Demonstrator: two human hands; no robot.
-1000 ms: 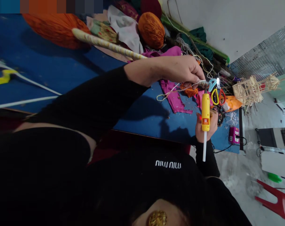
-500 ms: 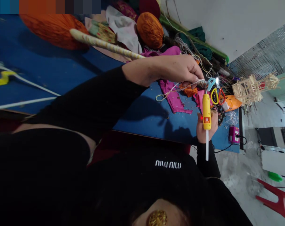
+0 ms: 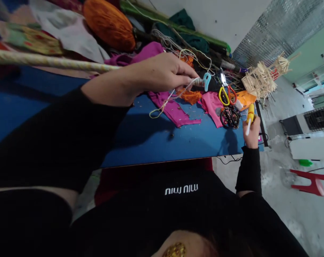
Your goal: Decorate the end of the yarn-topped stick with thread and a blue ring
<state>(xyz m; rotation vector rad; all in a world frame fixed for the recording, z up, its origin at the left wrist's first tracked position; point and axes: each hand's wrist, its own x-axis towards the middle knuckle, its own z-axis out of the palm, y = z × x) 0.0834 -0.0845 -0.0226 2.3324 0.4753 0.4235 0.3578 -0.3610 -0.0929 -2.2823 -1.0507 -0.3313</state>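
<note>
My left hand (image 3: 168,73) is closed at the end of a long stick (image 3: 57,62) wrapped in cream and yellow, which runs in from the left behind my wrist. Thin pale string (image 3: 165,101) winds round that end by my fingertips and hangs in a loose loop. A light blue loop (image 3: 207,81) shows just beyond the fingers; what it belongs to is unclear. Over at the table's right end, my right hand (image 3: 252,134) grips a yellow glue gun (image 3: 250,113) with a white glue stick (image 3: 248,127) poking out of its back.
Scissors with yellow and red handles (image 3: 224,95) lie by a black patterned coil (image 3: 230,117) and pink cloth (image 3: 212,107). Purple cloth (image 3: 175,110) covers part of the blue table (image 3: 140,142). An orange cloth-covered bundle (image 3: 108,25) and a small stick structure (image 3: 258,81) stand farther back.
My right hand has carried the glue gun away from the stick end to the right, past the scissors. My left hand still holds the stick; the whole view has shifted.
</note>
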